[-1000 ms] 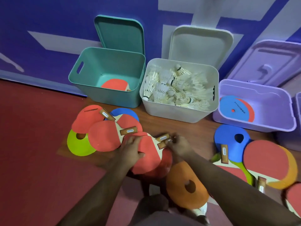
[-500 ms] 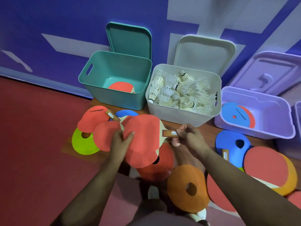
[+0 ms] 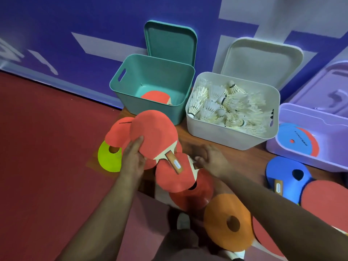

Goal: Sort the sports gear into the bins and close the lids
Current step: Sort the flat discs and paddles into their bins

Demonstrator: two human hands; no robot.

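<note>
Two bare hands work over a heap of gear. Our left hand (image 3: 132,159) holds the raised paddle (image 3: 153,134) by the edge of its blade, with fingers laid fairly straight across the red face and the thumb hidden beneath. Our right hand (image 3: 211,159) is blurred, its fingers loosely bent beside the handle of a second paddle (image 3: 173,178); we cannot tell whether it grips anything. The raised paddle hangs just in front of the teal bin (image 3: 131,102), which contains one paddle (image 3: 155,96). Beside it stand a white bin (image 3: 207,129) full of shuttlecocks (image 3: 226,106) and a lilac bin (image 3: 301,153) holding flat cones (image 3: 297,138). All three lids are off and lean behind their bins. The floor is a red mat (image 3: 47,147) with a wooden strip (image 3: 254,153) under the bins, and the wall (image 3: 94,25) is violet-blue with pale grey shapes. Loose yellow-green (image 3: 109,157), orange (image 3: 227,221) and blue (image 3: 288,174) cones lie around. A red disc (image 3: 116,132) carries black lettering and the raised paddle's handle carries a white label (image 3: 177,163); we can read neither.
</note>
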